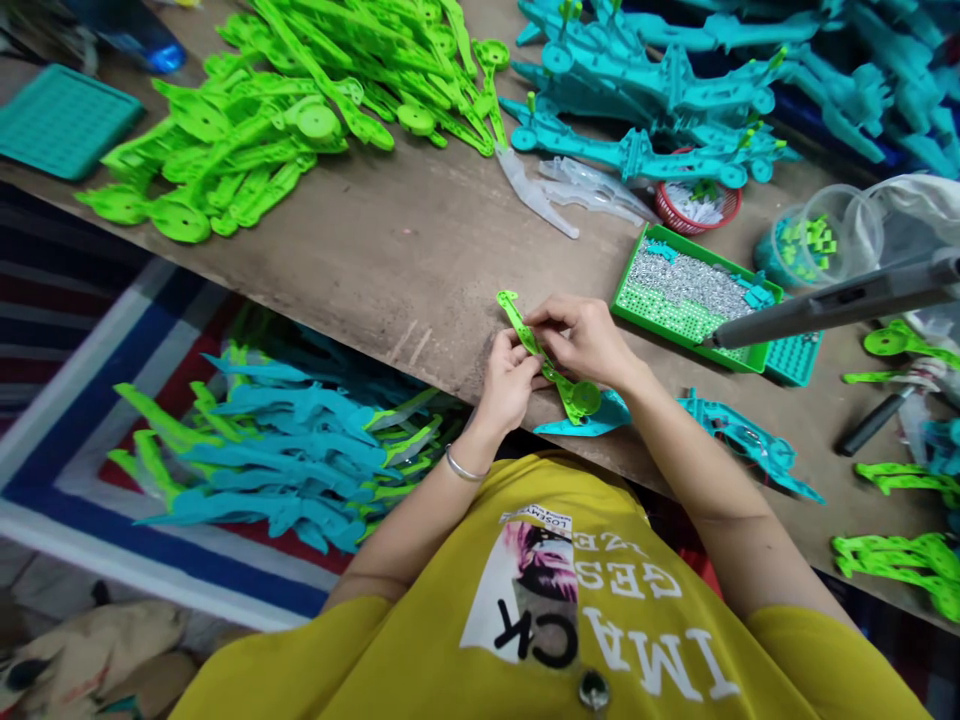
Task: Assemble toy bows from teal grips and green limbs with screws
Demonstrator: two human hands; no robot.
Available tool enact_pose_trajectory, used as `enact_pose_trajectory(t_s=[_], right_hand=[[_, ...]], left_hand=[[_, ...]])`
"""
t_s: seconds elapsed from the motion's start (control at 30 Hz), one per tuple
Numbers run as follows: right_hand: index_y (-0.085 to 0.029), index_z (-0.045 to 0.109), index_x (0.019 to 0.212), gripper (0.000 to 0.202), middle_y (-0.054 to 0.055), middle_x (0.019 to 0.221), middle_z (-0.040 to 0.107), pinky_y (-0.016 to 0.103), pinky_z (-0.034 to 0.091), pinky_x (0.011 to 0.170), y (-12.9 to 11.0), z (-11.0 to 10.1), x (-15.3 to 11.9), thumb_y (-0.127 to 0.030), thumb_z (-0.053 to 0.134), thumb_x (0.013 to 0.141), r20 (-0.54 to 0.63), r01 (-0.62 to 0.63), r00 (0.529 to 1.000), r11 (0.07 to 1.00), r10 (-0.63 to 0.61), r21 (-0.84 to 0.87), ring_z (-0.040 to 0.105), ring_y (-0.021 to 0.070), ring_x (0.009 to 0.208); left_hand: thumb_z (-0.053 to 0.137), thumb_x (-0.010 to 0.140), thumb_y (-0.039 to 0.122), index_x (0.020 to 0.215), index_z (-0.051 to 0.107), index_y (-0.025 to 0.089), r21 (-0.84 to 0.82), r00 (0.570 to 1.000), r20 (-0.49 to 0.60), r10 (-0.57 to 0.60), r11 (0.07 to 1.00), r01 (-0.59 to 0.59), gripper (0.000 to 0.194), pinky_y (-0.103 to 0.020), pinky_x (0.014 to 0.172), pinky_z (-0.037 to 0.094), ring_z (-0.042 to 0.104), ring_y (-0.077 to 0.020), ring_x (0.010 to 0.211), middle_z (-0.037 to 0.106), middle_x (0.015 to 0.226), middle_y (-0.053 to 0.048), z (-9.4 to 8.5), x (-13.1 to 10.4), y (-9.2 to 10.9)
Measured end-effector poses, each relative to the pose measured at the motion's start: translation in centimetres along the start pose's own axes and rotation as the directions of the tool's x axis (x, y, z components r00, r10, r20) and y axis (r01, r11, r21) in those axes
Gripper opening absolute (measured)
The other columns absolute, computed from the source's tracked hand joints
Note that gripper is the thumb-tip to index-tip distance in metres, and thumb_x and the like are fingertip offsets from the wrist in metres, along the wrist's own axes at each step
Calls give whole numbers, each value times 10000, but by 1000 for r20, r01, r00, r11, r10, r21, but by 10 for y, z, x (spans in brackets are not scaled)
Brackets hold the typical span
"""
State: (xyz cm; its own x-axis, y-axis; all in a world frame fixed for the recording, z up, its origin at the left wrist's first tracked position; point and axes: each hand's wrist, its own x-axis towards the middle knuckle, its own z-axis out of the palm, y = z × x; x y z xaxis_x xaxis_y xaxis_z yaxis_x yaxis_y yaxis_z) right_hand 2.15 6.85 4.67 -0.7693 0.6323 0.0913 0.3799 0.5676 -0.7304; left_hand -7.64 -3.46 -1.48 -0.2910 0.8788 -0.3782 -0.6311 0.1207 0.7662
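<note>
My left hand (510, 382) grips a long bright green plastic part (527, 338) near the table's front edge. From the right, my right hand (581, 338) pinches the same part at its middle, its thumb and index finger pressed to the surface. Anything small between those fingertips is too tiny to make out. The part slants, its narrow tip up and left, its round disc end down and right. Close below the disc lies a flat teal piece (592, 415), and further right a teal assembly (739, 430) rests on the table.
A green tray (701, 345) of small metal pieces sits right of my hands, a grey tool (825, 302) hanging over it. Behind are heaps of green parts (300, 110) and teal parts (652, 90). A box (90, 400) of finished-looking pieces stands below the table, left.
</note>
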Motion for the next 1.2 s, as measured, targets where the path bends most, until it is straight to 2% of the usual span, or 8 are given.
enact_pose_trajectory(t_s=[0.2, 0.4, 0.57, 0.7, 0.87, 1.1, 1.2], right_hand=[[-171, 791, 957, 234, 37, 954, 807, 273, 511, 820, -5, 3, 6, -95, 600, 845, 134, -52, 990, 986, 31, 157, 717, 151, 848], [-150, 784, 948, 234, 29, 870, 787, 262, 486, 765, -3, 11, 12, -92, 598, 819, 49, -124, 992, 988, 119, 92, 655, 125, 726], [-123, 742, 940, 269, 21, 840, 751, 244, 457, 712, 4, 17, 16, -70, 561, 748, 49, -166, 986, 974, 160, 154, 607, 109, 692], [-111, 706, 940, 282, 12, 794, 702, 241, 438, 676, 4, 18, 19, -81, 560, 700, 61, -213, 977, 958, 205, 191, 581, 108, 680], [-128, 685, 897, 251, -19, 717, 643, 243, 425, 658, -3, 12, 19, -88, 561, 682, 93, -234, 970, 965, 223, 121, 560, 106, 644], [-139, 683, 970, 295, -16, 761, 676, 243, 429, 662, -8, 10, 25, -88, 603, 691, 103, -305, 948, 952, 301, 27, 601, 120, 676], [-146, 677, 970, 264, -1, 785, 695, 248, 433, 682, -13, 10, 27, -88, 605, 722, 108, -277, 954, 960, 280, -39, 614, 129, 701]], left_hand=[[730, 660, 158, 1058, 464, 257, -24, 1000, -19, 24, 999, -25, 489, -226, 649, 583, 688, -122, 756, 720, 946, 32, 0, 3, -2], [711, 675, 171, 1060, 446, 254, -28, 1000, -4, 17, 999, -17, 475, -263, 694, 602, 662, -100, 699, 707, 917, 57, 1, 2, -2], [721, 692, 186, 993, 423, 249, -35, 1000, 17, 26, 999, -25, 428, -288, 716, 606, 657, -99, 674, 688, 857, 73, 1, 1, -2], [717, 714, 185, 1029, 439, 248, -33, 1000, 11, 22, 999, -22, 424, -291, 714, 603, 662, -105, 679, 706, 866, 56, 1, 0, -2], [734, 699, 190, 1034, 454, 236, -44, 1000, 0, 17, 999, -17, 439, -262, 685, 586, 656, -97, 671, 712, 883, 50, 1, -1, -1], [735, 707, 199, 1016, 438, 235, -18, 1000, -11, 0, 1000, 0, 430, -274, 675, 579, 667, -116, 684, 705, 899, 32, 2, -1, 1], [730, 698, 190, 991, 429, 237, -26, 1000, -18, 5, 1000, -6, 422, -279, 679, 588, 683, -128, 694, 692, 861, 42, 2, -1, 0]])
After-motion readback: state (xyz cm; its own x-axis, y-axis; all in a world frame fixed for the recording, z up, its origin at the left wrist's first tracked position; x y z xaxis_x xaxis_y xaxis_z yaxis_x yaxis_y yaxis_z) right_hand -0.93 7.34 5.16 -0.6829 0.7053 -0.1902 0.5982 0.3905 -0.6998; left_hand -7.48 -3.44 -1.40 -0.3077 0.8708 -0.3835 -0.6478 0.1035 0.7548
